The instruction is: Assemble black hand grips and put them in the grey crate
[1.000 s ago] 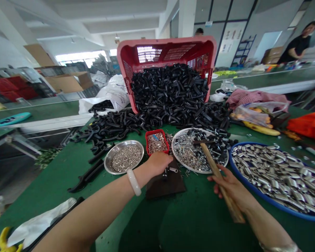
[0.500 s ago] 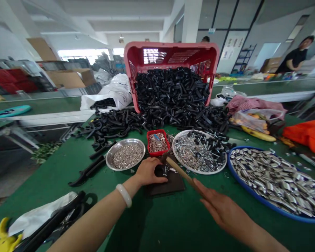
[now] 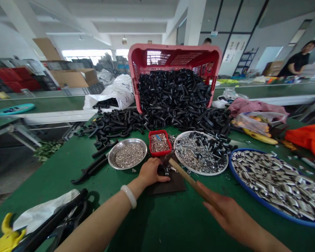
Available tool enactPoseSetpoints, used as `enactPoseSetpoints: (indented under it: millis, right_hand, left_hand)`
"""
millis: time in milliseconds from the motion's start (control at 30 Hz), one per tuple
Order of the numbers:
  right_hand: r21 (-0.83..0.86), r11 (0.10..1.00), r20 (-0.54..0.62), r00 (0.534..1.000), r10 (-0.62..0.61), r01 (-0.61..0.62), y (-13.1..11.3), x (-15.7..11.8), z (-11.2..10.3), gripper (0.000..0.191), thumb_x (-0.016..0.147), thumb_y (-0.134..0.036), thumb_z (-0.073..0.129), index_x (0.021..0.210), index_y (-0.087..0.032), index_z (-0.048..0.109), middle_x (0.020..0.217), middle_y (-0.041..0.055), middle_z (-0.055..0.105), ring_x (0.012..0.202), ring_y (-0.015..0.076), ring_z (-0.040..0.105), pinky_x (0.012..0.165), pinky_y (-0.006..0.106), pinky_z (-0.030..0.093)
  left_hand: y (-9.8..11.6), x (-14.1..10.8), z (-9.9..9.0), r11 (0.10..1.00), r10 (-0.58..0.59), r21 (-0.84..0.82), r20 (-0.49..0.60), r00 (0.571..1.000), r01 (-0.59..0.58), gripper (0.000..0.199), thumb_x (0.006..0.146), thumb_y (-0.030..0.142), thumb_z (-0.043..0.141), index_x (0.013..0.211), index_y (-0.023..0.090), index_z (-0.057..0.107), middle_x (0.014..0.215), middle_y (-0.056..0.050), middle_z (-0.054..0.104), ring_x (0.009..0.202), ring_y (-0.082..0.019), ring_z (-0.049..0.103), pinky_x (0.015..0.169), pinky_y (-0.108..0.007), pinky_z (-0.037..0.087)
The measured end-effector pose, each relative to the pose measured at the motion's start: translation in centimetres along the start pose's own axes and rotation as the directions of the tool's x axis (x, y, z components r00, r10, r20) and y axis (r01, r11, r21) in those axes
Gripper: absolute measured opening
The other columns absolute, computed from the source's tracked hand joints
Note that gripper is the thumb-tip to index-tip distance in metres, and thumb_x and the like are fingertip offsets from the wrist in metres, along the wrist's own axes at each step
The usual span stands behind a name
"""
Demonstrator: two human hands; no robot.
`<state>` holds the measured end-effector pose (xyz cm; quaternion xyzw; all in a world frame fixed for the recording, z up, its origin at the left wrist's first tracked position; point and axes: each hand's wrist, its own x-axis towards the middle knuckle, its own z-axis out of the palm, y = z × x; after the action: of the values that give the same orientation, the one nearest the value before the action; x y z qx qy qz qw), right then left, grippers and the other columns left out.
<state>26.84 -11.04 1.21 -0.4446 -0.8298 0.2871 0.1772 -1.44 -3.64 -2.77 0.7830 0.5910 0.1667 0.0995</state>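
Observation:
My left hand (image 3: 150,173), with a white bangle on the wrist, pinches a small black curved part (image 3: 163,170) between thumb and fingers. That part rests on a dark flat plate (image 3: 170,188) lying on the green table, and my fingers hide some of it. My right hand (image 3: 223,208) is wrapped round the wooden handle of a hammer (image 3: 186,176). The hammer's dark head is just above the black part, close to my left fingertips; whether they touch I cannot tell. A small spring (image 3: 172,169) lies beside the part.
Behind the plate stand a metal bowl of small fittings (image 3: 109,159), a red tray of pins (image 3: 170,147) and a white dish of bolts (image 3: 224,169). A blue tray of metal pieces (image 3: 252,199) is at right. A pink basket (image 3: 133,66) spills black parts (image 3: 170,92). A person (image 3: 295,63) stands far right.
The whole view has shifted slightly, so things sit a little further right. The hammer head appears slightly raised and tilted; both hands keep their hold.

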Motion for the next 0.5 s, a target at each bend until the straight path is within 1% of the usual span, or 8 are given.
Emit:
enactPoseSetpoints:
  millis: [33,100,167,233,300,367,433,500]
  right_hand:
    - [0.065,0.997,-0.001,0.999,0.036,-0.036,-0.1,0.1,-0.2,0.051,0.083,-0.031,0.041,0.133,-0.029,0.034,0.098,0.0054,0.065,0.083,0.0206,0.062,0.073,0.033,0.050]
    - [0.212,0.962,0.000,0.984,0.178,-0.174,0.2,0.3,-0.7,0.056,0.082,-0.038,0.042,0.136,-0.028,0.026,0.084,0.0036,0.065,0.063,0.0175,0.063,0.056,0.029,0.052]
    - [0.333,0.890,-0.005,0.943,0.333,-0.312,1.2,0.9,-1.2,0.064,0.081,-0.045,0.041,0.138,-0.027,0.017,0.069,-0.0004,0.061,0.041,0.0136,0.055,0.037,0.025,0.045]
    - [0.364,0.848,-0.042,0.903,0.428,-0.385,3.1,1.8,-2.0,0.067,0.081,-0.049,0.038,0.138,-0.026,0.014,0.064,-0.0023,0.056,0.036,0.0134,0.052,0.033,0.026,0.043]
    - [0.241,0.870,-0.104,0.879,0.465,-0.431,5.2,2.7,-3.4,0.064,0.080,-0.049,0.037,0.136,-0.021,0.023,0.064,0.0001,0.057,0.043,0.0176,0.056,0.040,0.032,0.047]
    - [-0.046,0.885,-0.226,0.868,0.443,-0.464,6.5,3.5,-5.0,0.056,0.076,-0.046,0.043,0.123,-0.016,0.046,0.071,0.0078,0.061,0.061,0.0262,0.062,0.057,0.044,0.050]
    - [-0.264,0.850,-0.416,0.849,0.326,-0.455,6.3,4.0,-5.7,0.047,0.072,-0.044,0.049,0.108,-0.016,0.059,0.090,0.0164,0.062,0.086,0.0362,0.058,0.072,0.054,0.044]
    - [-0.228,0.897,-0.527,0.823,0.213,-0.378,4.5,4.6,-4.9,0.047,0.070,-0.045,0.052,0.108,-0.018,0.058,0.108,0.0181,0.057,0.101,0.0384,0.051,0.078,0.055,0.042]
  left_hand:
    - [0.0,-0.1,0.1,1.000,0.000,0.010,-0.002,1.000,0.000,0.068,0.051,0.071,0.057,0.094,0.017,0.057,0.097,-0.007,0.058,0.092,-0.024,0.050,0.079,-0.034,0.041]
    - [0.0,-0.2,0.2,0.999,0.010,0.030,-0.003,1.000,-0.010,0.069,0.054,0.072,0.054,0.097,0.017,0.055,0.102,-0.008,0.056,0.096,-0.025,0.049,0.082,-0.035,0.040]
    - [-0.1,-0.4,0.2,0.998,0.044,0.051,0.011,0.999,-0.044,0.071,0.057,0.073,0.050,0.102,0.017,0.052,0.107,-0.009,0.054,0.100,-0.026,0.047,0.085,-0.037,0.039]
    - [-0.2,-0.6,0.2,0.993,0.089,0.068,0.040,0.995,-0.092,0.076,0.055,0.074,0.050,0.106,0.018,0.050,0.111,-0.009,0.051,0.103,-0.027,0.045,0.086,-0.038,0.038]
    - [-0.2,-0.7,0.0,0.990,0.114,0.072,0.066,0.991,-0.119,0.078,0.052,0.074,0.053,0.107,0.019,0.049,0.112,-0.009,0.050,0.104,-0.027,0.044,0.088,-0.039,0.037]
    - [0.1,-0.7,-0.3,0.995,0.082,0.057,0.071,0.994,-0.086,0.074,0.053,0.071,0.056,0.106,0.019,0.050,0.111,-0.009,0.051,0.104,-0.027,0.045,0.088,-0.039,0.037]
    - [0.7,-0.7,-0.6,1.000,0.005,0.002,0.040,0.999,-0.005,0.069,0.056,0.067,0.057,0.105,0.019,0.049,0.109,-0.008,0.052,0.100,-0.026,0.048,0.084,-0.037,0.040]
    - [1.9,-0.6,-0.8,0.993,-0.087,-0.087,-0.018,0.996,0.085,0.069,0.058,0.065,0.058,0.107,0.019,0.045,0.106,-0.008,0.052,0.093,-0.024,0.052,0.079,-0.036,0.042]
